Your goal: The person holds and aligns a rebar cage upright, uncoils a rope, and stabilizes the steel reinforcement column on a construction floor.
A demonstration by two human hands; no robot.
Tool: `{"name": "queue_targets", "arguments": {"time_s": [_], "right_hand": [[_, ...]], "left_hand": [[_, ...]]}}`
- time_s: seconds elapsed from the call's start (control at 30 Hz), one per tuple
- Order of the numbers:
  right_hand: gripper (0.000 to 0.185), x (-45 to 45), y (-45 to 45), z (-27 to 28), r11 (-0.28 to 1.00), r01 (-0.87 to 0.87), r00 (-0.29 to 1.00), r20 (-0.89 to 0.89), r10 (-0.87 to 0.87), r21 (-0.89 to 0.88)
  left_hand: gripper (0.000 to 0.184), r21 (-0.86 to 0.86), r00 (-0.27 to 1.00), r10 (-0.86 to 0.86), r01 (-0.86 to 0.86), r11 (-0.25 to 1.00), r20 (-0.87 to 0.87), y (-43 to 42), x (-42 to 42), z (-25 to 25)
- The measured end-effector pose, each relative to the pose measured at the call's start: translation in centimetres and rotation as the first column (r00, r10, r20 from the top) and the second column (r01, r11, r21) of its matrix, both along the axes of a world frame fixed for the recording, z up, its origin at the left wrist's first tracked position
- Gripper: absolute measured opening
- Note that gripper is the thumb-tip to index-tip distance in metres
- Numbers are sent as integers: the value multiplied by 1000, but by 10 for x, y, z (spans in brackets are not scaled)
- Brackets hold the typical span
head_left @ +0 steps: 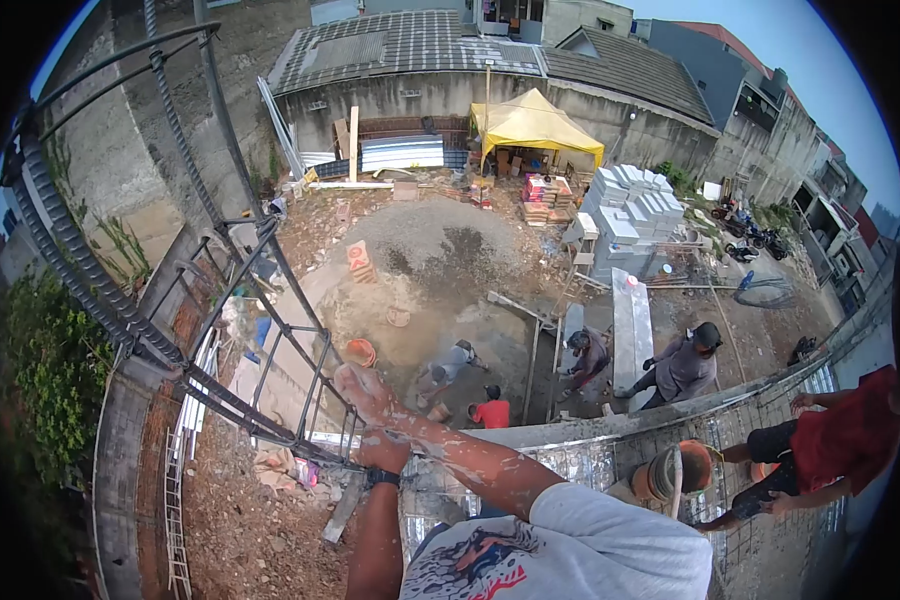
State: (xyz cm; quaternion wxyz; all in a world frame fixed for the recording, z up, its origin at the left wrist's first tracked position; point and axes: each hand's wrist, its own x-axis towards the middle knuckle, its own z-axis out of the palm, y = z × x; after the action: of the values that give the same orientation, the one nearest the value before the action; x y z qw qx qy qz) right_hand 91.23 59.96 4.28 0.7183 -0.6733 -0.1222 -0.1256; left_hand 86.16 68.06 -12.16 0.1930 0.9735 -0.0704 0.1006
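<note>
My left hand (pixel 383 451), with a dark band on its wrist, looks closed beside the lower end of the rebar cage (pixel 288 328). What it grips, if anything, is hidden. My right hand (pixel 363 393) stretches out past it, the forearm spotted with dried cement. Just beyond its fingers shows an orange bucket (pixel 361 352); I cannot tell whether they touch. The finger pose of this hand is unclear. Thick ribbed bars (pixel 98 265) of the cage rise at the left.
Several workers, one in a red shirt (pixel 493 412), are on the ground below. A person in red (pixel 850 430) stands near buckets (pixel 660 475) on the wire-mesh deck (pixel 770 510) at right. Pale blocks (pixel 625 225), a yellow canopy (pixel 535 120) and a ladder (pixel 176 510) are also in view.
</note>
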Motion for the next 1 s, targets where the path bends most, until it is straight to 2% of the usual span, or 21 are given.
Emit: {"name": "queue_targets", "arguments": {"time_s": [0.07, 0.13, 0.17, 0.23, 0.27, 0.37, 0.47, 0.63, 0.73, 0.77, 0.83, 0.97, 1.0], "right_hand": [[36, -2, 0, -1, 999, -13, 999, -33, 14, 36], [35, -3, 8, 1, 997, 30, 999, -33, -28, 73], [36, -3, 7, 2, 998, 41, 999, -33, -40, 38], [37, -11, 4, 14, 998, 63, 997, -39, -64, -27], [39, -14, 4, 12, 1000, 26, 998, -50, -26, 11], [45, -9, 4, 19, 996, -48, 998, -29, 50, 73], [46, -14, 4, 24, 998, -38, 999, -29, 40, 51], [46, -15, 7, 29, 997, -21, 999, -24, 23, 78], [32, -7, 2, 13, 992, -104, 993, -43, 107, 66], [32, -7, 2, 8, 995, -76, 996, -40, 78, 62], [31, -9, 7, 11, 998, -24, 999, -33, 26, 60], [44, -6, 12, 8, 997, 56, 998, 5, -56, 47], [43, -7, 12, 9, 997, 70, 997, 5, -71, 38]], "left_hand": [[61, -28, 982, 19, -24, 999, -187, 0, 0, 14], [64, -37, 996, 3, -6, 999, -88, 2, -1, 7], [66, -38, 999, -2, 1, 999, -37, 3, -1, 3], [72, 57, 990, 76, -70, 996, -117, -1, 0, -9], [75, 105, 981, 116, -100, 989, -153, -3, -1, -14], [61, 27, 991, 118, -120, 992, 58, -5, -9, 21], [69, 22, 976, 140, -138, 990, -166, -6, -8, 36], [89, 26, 985, 106, -104, 994, -138, -3, -5, 13], [96, -19, 985, 80, -84, 996, -154, -1, -3, 8], [98, -45, 983, 69, -78, 996, -170, 0, -3, 8], [96, 2, 995, 65, -65, 998, -81, -3, -3, -1], [92, 123, 998, 1, -8, 992, 61, 2, -13, -3], [88, 113, 1000, -6, 6, 994, 3, 2, -13, 5]]}}
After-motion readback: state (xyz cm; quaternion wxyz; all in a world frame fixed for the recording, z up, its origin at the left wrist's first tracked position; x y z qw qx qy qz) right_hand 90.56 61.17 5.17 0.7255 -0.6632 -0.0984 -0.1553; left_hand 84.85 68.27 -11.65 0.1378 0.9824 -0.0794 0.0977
